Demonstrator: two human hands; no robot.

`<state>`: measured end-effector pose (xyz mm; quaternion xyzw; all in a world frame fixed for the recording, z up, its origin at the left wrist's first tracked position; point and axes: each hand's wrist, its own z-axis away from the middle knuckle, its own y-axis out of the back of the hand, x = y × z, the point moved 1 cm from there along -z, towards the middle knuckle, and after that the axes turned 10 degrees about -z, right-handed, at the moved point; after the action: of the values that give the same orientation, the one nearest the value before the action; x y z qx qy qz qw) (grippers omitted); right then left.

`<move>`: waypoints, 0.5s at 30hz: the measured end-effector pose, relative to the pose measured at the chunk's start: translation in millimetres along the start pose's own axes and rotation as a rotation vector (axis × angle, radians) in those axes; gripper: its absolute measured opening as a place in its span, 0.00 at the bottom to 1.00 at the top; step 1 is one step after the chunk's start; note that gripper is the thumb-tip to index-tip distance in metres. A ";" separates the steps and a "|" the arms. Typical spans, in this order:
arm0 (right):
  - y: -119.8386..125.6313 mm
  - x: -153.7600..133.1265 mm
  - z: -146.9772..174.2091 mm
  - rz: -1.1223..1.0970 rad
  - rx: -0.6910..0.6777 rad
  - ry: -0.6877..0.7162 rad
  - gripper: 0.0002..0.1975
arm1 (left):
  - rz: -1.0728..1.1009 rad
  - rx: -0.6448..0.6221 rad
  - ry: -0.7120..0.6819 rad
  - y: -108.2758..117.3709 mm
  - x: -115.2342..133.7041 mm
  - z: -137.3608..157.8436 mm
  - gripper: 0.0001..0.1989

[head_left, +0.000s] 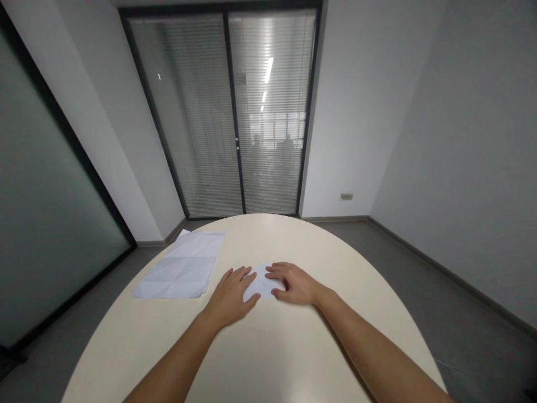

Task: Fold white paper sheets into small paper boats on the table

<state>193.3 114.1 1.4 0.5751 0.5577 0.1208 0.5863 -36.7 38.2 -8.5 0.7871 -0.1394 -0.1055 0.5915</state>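
Observation:
A small folded sheet of white paper (pixel 260 284) lies flat on the round cream table (pixel 268 352), between my two hands. My left hand (pixel 232 294) rests over its left side, palm down, with the thumb and fingers apart. From the right, my right hand (pixel 293 284) touches the paper's other side, its fingers spread and slightly bent, the thumb near the lower edge. Crease lines show in the middle of the paper. Its outer edges are partly hidden under both hands.
Several creased sheets of white paper (pixel 180 271) lie in a loose stack at the table's left edge. Beyond the table stand glass doors with blinds (pixel 268 168) in a dark frame. A wall socket (pixel 346 196) sits low on the grey wall to the right.

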 end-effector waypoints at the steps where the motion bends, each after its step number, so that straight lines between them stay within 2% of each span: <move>1: -0.1 0.3 0.4 -0.003 0.003 0.000 0.25 | -0.001 -0.007 0.010 -0.8 -0.3 -0.5 0.25; 5: -1.3 1.1 1.3 -0.009 0.042 -0.029 0.21 | 0.011 -0.010 0.034 -2.7 -1.5 -1.5 0.23; 8: -2.9 1.0 0.6 -0.009 0.074 -0.050 0.17 | 0.012 -0.031 0.040 -2.4 -2.0 -0.8 0.26; 11: -3.9 1.2 -1.1 0.006 0.103 -0.061 0.16 | 0.005 -0.066 0.037 -1.8 -2.1 -0.1 0.31; 15: -5.1 4.8 -2.7 0.002 0.120 -0.048 0.17 | 0.011 -0.064 0.036 -1.8 -1.8 -0.3 0.30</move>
<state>190.3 117.8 -4.4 0.6122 0.5493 0.0739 0.5639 -38.2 39.5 -10.1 0.7688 -0.1298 -0.0923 0.6193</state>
